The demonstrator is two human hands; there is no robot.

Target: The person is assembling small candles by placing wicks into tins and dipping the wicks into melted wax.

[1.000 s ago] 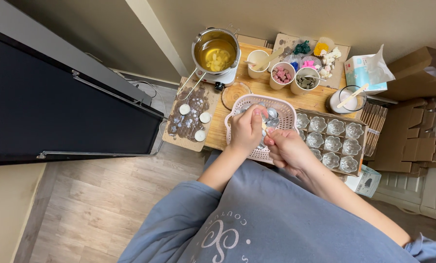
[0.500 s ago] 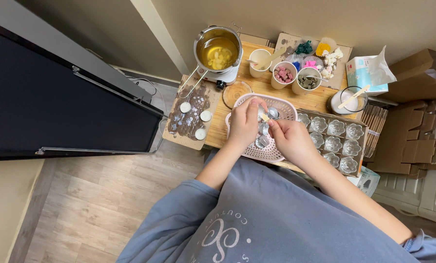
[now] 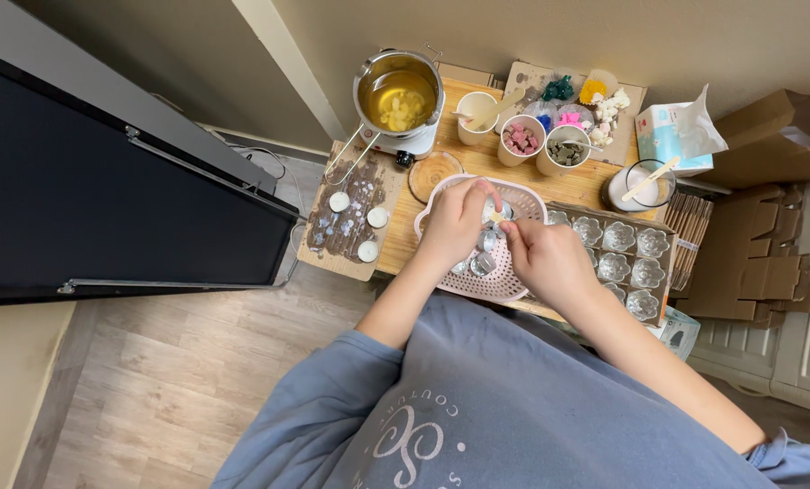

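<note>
Small pale piece, perhaps wax, pinched by both hands' grips above perforated pink basket.

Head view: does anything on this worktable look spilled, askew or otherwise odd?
Yes: the wooden board left of the pink basket is covered in pale splatter around three white discs and overhangs the table's left edge. Nothing else stands out.

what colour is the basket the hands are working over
Pale pink basket with a perforated wall, clearest in the head view.
</note>
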